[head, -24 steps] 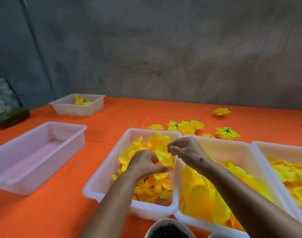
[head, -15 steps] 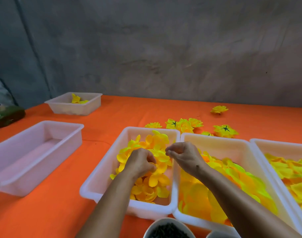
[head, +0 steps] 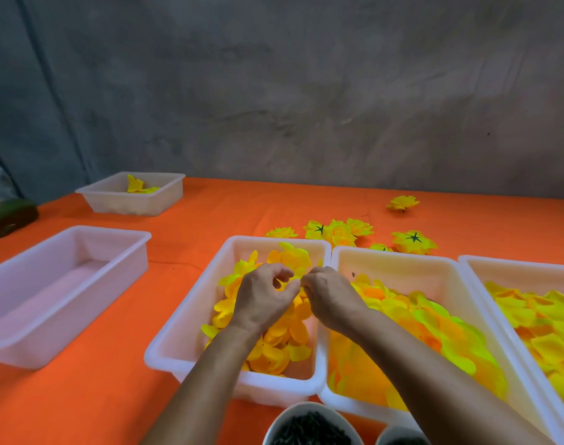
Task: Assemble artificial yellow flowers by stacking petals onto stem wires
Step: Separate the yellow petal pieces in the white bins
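Orange tablecloth (head: 210, 216) below grey wall (head: 306, 91)

I count five white plastic bins (head: 190, 316) on the orange table: three with loose yellow petals (head: 412, 319), one with only a few, one bare. Behind them lie about six finished yellow flowers (head: 413, 241). Two round bowls (head: 309, 423) sit at the near edge. Two hands are in view.
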The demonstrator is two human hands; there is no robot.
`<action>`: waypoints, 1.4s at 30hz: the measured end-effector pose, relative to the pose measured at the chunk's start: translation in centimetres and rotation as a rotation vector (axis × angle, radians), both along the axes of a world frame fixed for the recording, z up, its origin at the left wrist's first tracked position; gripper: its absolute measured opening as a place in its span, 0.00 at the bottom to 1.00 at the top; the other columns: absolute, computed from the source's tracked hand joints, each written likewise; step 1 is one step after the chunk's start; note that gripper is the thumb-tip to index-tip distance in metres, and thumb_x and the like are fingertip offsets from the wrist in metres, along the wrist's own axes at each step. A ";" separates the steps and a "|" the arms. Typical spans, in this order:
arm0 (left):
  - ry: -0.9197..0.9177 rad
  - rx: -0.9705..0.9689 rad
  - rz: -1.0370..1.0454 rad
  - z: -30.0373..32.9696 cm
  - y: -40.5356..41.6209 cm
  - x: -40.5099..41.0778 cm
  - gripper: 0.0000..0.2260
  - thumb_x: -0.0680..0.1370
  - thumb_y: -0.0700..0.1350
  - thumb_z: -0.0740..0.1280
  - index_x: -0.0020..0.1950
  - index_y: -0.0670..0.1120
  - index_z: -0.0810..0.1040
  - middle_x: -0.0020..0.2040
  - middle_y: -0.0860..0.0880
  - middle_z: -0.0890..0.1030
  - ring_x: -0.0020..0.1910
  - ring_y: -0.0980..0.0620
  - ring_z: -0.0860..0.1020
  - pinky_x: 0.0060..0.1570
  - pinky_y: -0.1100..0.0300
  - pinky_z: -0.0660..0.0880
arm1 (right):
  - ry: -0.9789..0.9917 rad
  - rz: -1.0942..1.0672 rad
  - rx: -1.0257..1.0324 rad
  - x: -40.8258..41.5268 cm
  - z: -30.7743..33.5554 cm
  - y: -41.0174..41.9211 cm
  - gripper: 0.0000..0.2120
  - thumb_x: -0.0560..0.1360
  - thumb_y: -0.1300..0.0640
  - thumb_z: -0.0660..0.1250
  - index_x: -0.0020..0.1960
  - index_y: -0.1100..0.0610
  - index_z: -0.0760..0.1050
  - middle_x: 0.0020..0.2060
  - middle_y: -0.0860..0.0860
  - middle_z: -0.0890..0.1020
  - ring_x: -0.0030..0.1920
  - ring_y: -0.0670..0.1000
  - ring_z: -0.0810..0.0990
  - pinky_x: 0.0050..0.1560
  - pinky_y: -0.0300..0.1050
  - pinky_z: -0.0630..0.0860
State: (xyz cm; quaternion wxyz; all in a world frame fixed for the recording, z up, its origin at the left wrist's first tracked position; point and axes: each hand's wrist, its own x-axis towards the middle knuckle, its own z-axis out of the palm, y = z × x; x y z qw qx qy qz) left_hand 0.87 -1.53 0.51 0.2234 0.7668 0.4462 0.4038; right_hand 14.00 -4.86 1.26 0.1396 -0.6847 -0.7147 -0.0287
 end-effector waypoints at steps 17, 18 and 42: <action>0.609 -0.289 0.275 -1.1 4.0 2.2 0.21 0.74 0.56 0.68 0.63 0.47 0.73 0.62 0.45 0.77 0.61 0.43 0.75 0.51 0.54 0.73 | 0.317 -0.198 -0.042 1.9 -0.6 1.3 0.15 0.78 0.61 0.60 0.61 0.53 0.78 0.63 0.54 0.77 0.64 0.55 0.71 0.61 0.45 0.69; 0.632 -0.307 0.254 -1.3 4.2 2.2 0.22 0.73 0.55 0.69 0.64 0.48 0.73 0.63 0.46 0.77 0.62 0.43 0.75 0.52 0.54 0.74 | 0.282 -0.184 -0.046 1.8 -0.7 1.3 0.15 0.78 0.61 0.59 0.61 0.52 0.78 0.63 0.53 0.77 0.65 0.54 0.69 0.62 0.46 0.69; 0.210 -0.395 0.236 -2.2 5.3 0.0 0.15 0.73 0.36 0.67 0.59 0.46 0.79 0.46 0.43 0.84 0.45 0.47 0.83 0.50 0.53 0.79 | -0.508 0.026 -0.332 -3.0 -0.5 2.5 0.04 0.75 0.62 0.60 0.47 0.54 0.68 0.51 0.53 0.80 0.57 0.56 0.77 0.73 0.60 0.47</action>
